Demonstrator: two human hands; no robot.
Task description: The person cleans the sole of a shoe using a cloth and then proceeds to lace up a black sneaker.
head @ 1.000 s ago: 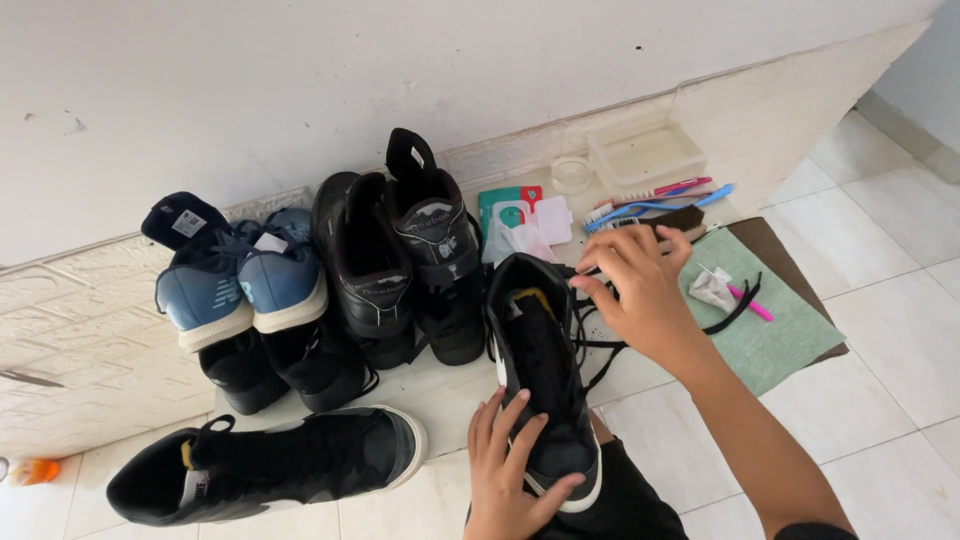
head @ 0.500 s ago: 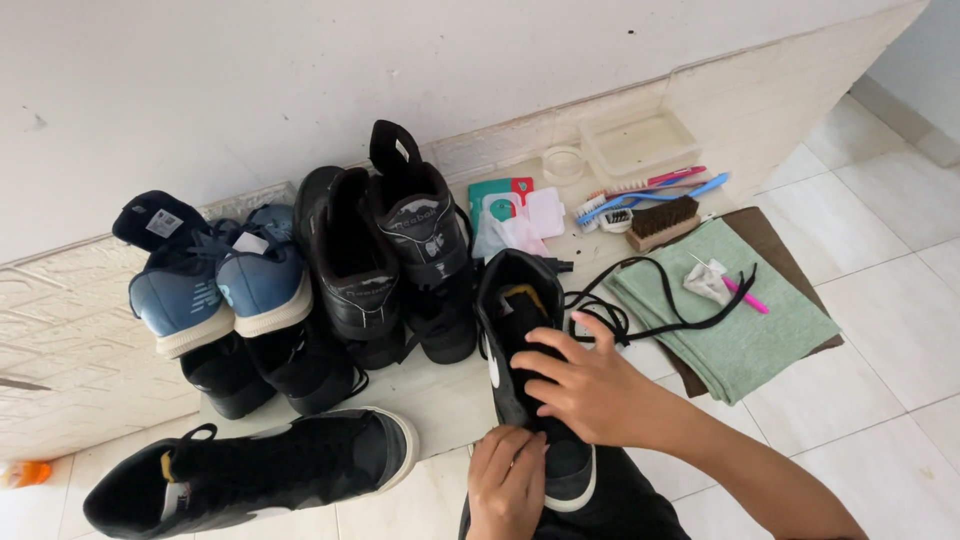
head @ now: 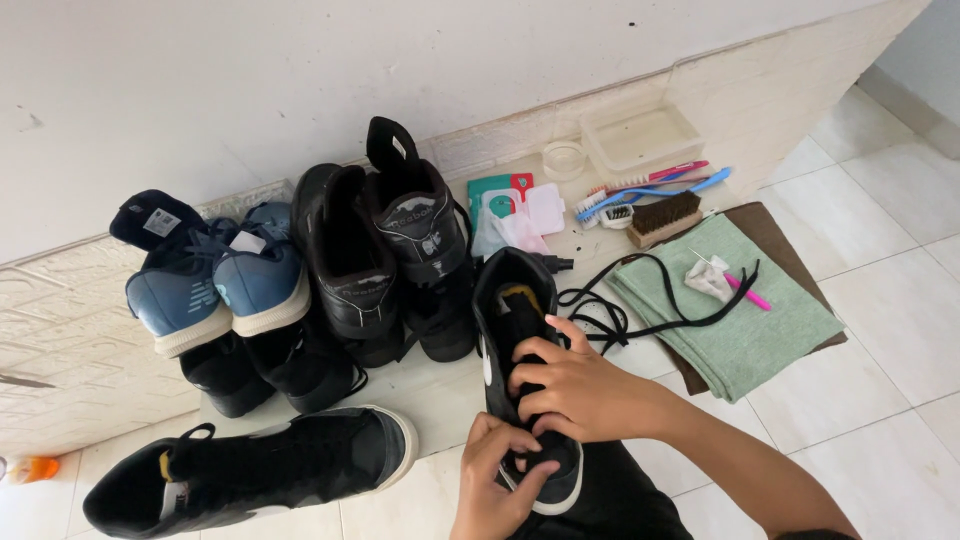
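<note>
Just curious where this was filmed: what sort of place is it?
Probably a home floor corner used for shoe cleaning: pale floor tiles against a white wall, pairs of sneakers lined up, and brushes beside a green cloth.

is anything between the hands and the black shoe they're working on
Nothing visible. The right hand rests directly on the shoe, fingers over its tongue, and the left hand grips the toe end. The loose lace trails off to the right onto the green cloth.

Home floor (head: pixel 900 300) — shoes (head: pixel 350 260), brushes (head: pixel 665 213)
</note>
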